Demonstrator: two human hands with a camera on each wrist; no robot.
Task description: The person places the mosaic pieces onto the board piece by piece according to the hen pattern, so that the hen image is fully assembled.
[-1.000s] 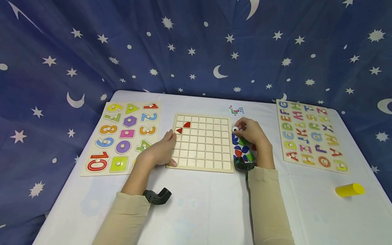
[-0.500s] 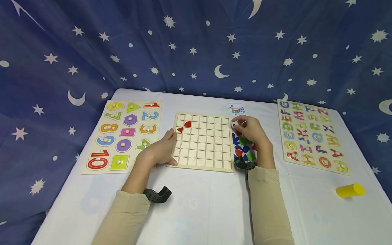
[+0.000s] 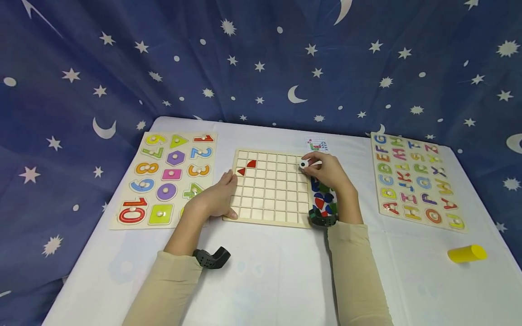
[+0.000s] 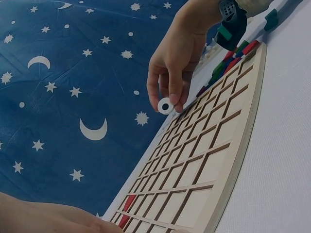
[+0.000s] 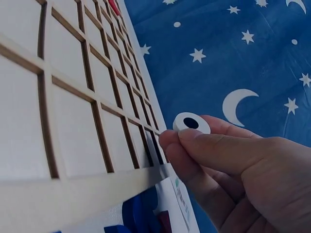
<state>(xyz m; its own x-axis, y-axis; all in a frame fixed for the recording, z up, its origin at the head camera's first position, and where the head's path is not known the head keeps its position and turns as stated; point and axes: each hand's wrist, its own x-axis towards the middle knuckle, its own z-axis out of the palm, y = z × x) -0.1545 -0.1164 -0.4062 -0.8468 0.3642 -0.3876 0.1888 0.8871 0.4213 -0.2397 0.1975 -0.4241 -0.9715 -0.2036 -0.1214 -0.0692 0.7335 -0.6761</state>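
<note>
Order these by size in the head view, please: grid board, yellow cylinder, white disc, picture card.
1. Grid board
2. Yellow cylinder
3. Picture card
4. White disc, in the right hand

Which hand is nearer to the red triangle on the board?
Left: the left hand touches the board, just left of the red triangle; the right hand is farther, near the board's right edge.

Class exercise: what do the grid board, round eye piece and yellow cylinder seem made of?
Grid board: probably wood, matt; pale tan frame with browner inner edges around the cells.
Round eye piece: painted wood or plastic; smooth, even white around a dark dot.
Yellow cylinder: perhaps painted wood or plastic; evenly coloured, no grain visible.
</note>
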